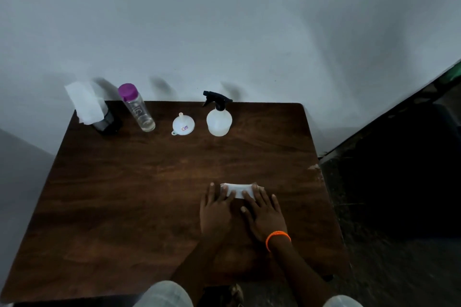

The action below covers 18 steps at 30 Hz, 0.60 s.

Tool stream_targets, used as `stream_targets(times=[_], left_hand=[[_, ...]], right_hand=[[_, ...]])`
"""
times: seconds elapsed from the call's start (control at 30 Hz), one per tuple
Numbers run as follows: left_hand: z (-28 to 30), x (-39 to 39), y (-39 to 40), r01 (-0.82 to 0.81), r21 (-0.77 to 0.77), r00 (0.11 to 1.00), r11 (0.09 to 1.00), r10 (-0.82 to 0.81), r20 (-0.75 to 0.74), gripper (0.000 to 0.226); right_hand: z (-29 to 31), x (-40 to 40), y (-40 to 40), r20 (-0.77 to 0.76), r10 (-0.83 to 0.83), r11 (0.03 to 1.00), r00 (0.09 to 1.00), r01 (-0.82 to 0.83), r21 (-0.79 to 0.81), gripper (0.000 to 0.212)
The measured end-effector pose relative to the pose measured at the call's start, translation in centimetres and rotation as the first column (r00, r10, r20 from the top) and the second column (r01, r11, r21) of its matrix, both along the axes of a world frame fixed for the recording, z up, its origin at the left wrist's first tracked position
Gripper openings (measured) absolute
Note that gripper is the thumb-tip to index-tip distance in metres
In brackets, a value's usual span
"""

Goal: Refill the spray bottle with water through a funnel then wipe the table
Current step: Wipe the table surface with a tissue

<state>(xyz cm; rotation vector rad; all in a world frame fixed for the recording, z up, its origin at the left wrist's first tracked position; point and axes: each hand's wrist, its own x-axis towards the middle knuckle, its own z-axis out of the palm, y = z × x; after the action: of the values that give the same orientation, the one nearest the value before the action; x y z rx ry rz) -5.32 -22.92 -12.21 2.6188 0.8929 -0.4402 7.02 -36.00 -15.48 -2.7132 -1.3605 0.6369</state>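
Pressing flat on a folded white tissue [237,190], the left hand [217,209] and right hand [264,214] lie side by side with fingers spread, palms down, grasping nothing, on the near right part of the dark wooden table [124,194]. Along the far edge stand the capped spray bottle [219,119], an upturned white funnel [183,125], a purple-lidded water bottle [138,108] and a dark tissue holder [106,119]. An orange band [278,238] circles the right wrist.

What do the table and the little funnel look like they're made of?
The table looks like dark brown wood or wood-look laminate: grain streaks, soft sheen, a chipped pale spot at its right edge. The funnel seems white, slightly translucent plastic, smooth and matte.
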Motion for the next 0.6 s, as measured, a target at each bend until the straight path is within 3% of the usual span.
stream_targets(times=[0.47,0.6], left_hand=[[-1.7,12.0,7.8,-0.017,0.093,0.995,0.995,0.008,0.097,0.061],[-1.9,15.1,8.0,-0.006,0.097,0.995,0.995,-0.004,0.095,0.062]], right_hand=[[-0.4,11.9,9.2,0.023,-0.002,0.997,1.0,0.0,0.08,0.068],[-0.8,14.7,10.1,0.021,-0.031,0.996,0.999,0.029,0.088,0.058]])
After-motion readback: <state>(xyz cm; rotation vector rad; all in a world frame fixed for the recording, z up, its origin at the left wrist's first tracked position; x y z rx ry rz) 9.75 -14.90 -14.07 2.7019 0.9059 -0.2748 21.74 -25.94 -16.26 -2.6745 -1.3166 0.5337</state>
